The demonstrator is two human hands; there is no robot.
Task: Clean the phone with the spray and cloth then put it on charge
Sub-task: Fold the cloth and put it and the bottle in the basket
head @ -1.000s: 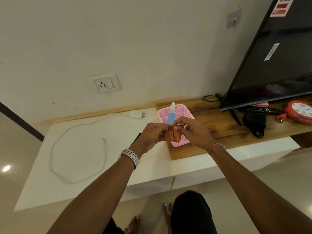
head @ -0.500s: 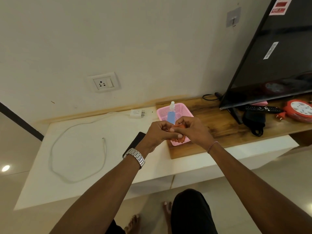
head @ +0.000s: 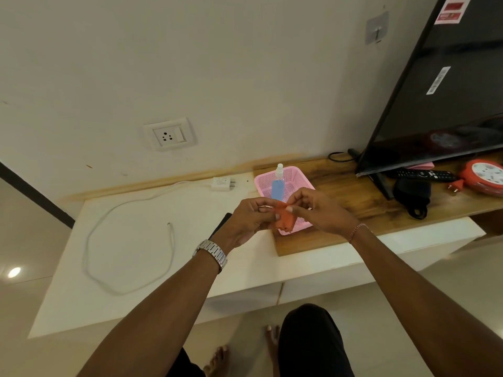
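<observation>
An orange cloth (head: 285,220) is pinched between my left hand (head: 250,220) and my right hand (head: 315,210), held above the front of a pink basket (head: 296,178). A blue spray bottle (head: 278,183) with a white cap stands in that basket. The black phone (head: 221,224) lies on the white counter, mostly hidden behind my left wrist. A white charger plug (head: 222,183) rests near the wall, and its white cable (head: 114,240) loops across the counter with the free end at the middle.
A wall socket (head: 168,135) sits above the counter. To the right, a television (head: 441,85) stands on a wooden board (head: 351,191), with a remote (head: 424,175), a black pouch (head: 412,195) and a red extension reel (head: 487,176).
Both hands have kept working the orange cloth above the basket; it now hangs more spread out between my fingers. The hands stayed at about the same spot.
</observation>
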